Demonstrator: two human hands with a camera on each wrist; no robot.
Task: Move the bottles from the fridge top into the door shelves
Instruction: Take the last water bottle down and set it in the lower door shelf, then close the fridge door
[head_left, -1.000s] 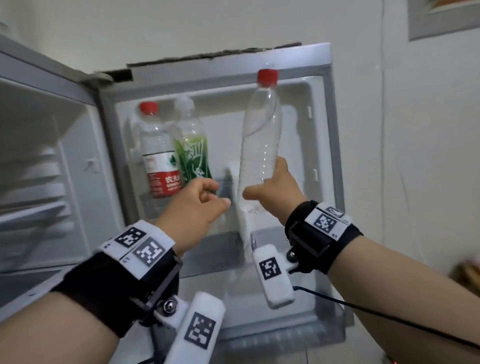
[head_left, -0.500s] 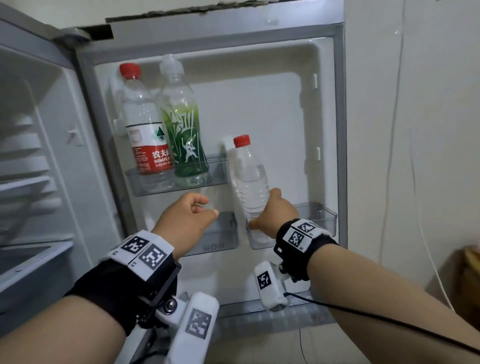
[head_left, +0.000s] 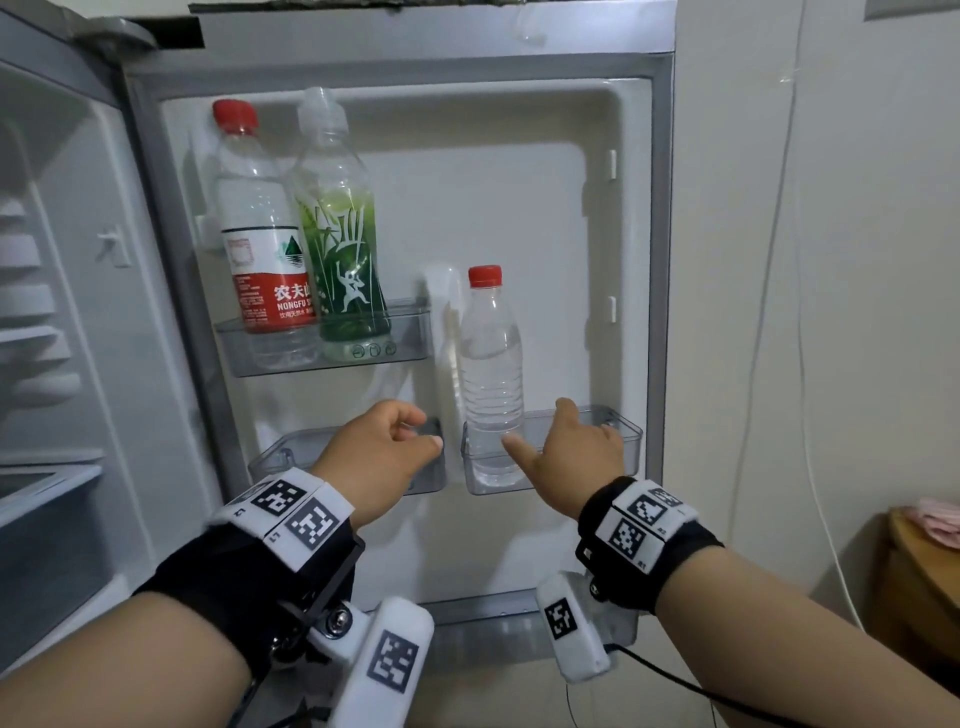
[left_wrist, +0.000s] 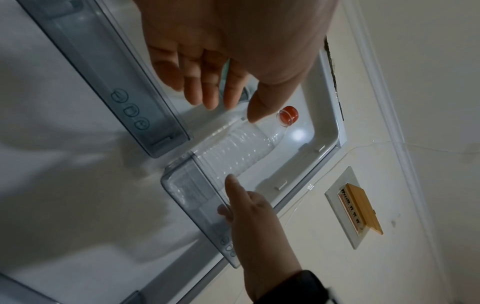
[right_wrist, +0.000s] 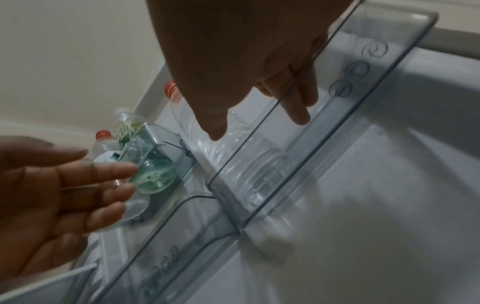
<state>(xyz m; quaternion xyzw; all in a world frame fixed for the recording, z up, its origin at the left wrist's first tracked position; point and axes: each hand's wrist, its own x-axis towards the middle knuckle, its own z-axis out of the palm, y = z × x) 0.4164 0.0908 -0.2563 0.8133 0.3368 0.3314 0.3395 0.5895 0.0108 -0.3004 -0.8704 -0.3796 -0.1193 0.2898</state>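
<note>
Nearest us, both forearms w/ black wrist straps (head_left: 244, 577) carrying tagged white blocks. Our left hand (head_left: 376, 457) hangs in front of the lower-left door shelf (head_left: 283, 452), fingers loosely curled, holding nothing, thumb tip apart from the rest. Our right hand (head_left: 569, 457) is at the lower-right door shelf (head_left: 621, 434): thumb stretched toward the clear bottle (head_left: 491, 384), fingers spread and relaxed past the shelf rim, not clamped on anything; thumb-to-bottle contact we can't tell. That clear bottle, red cap, stands upright in the left end of the lower-right shelf. Farther up, the upper-left door shelf (head_left: 405, 338) holds two more upright bottles side by side: a red-label bottle (head_left: 262, 249) and, to its right, a green-label bottle (head_left: 340, 234). Beyond the door, a pale wall (head_left: 831, 260) w/ a thin cable.
</note>
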